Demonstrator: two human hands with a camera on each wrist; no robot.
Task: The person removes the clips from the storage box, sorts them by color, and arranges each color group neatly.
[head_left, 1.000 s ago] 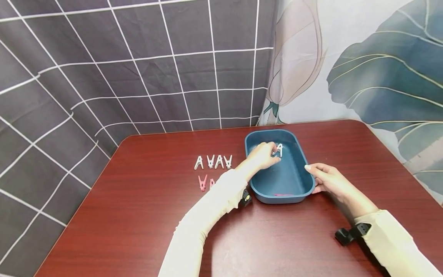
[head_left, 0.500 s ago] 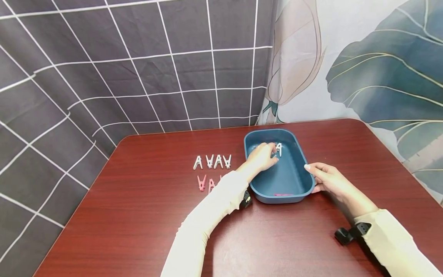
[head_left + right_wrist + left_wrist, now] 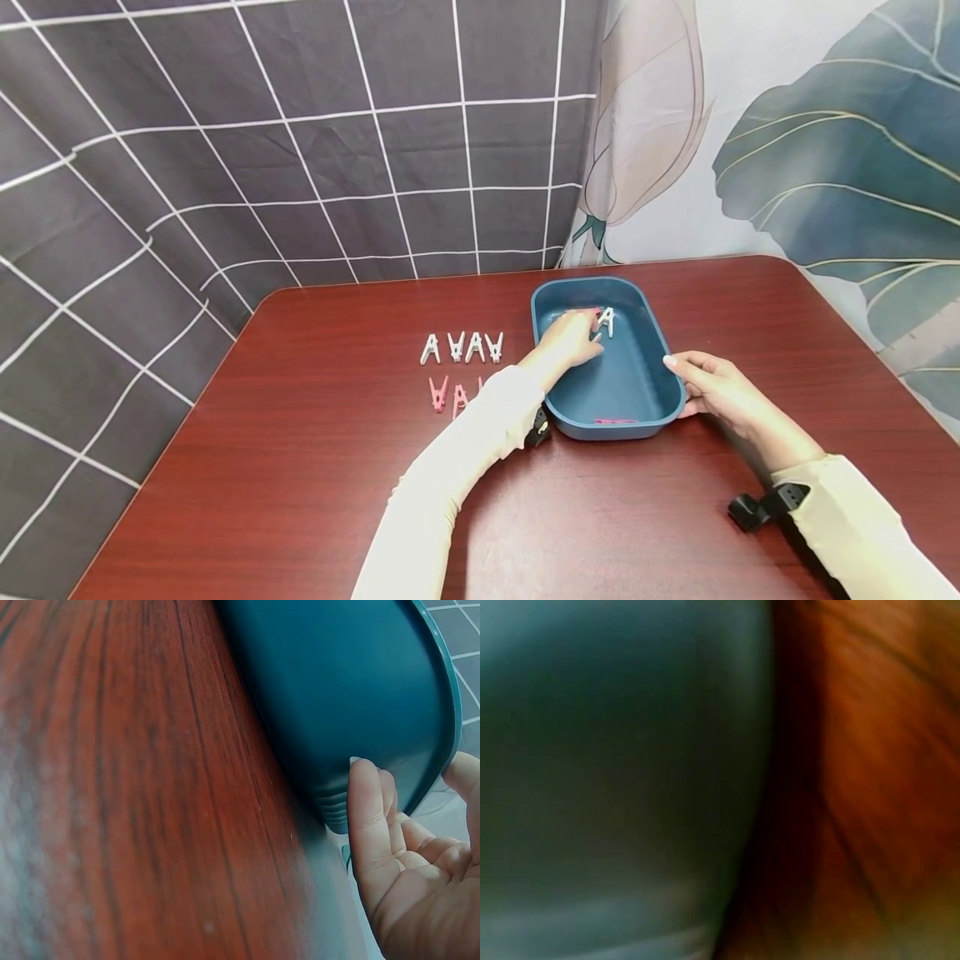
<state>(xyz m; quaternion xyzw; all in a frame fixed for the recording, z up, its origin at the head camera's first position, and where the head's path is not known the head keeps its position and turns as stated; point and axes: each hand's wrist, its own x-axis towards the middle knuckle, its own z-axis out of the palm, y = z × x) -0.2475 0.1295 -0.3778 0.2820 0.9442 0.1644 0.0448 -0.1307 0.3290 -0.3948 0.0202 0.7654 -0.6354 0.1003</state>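
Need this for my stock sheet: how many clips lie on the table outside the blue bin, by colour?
White clips: 4
Pink clips: 3 visible, one mostly behind the left sleeve
Total: 7 visible; the sleeve may hide more

In the head view we see a wood-grained table (image 3: 300, 467), smooth and glossy, with a pale sheen at six o'clock; the bin (image 3: 622, 379) looks like smooth, softly shiny plastic, ribbed at one lower corner; at nine o'clock from it, white clips (image 3: 457, 353) and pink clips (image 3: 438, 400) look plastic; we find matt, creased grid cloth (image 3: 315, 158) at eleven o'clock and printed cloth (image 3: 825, 150) at two.
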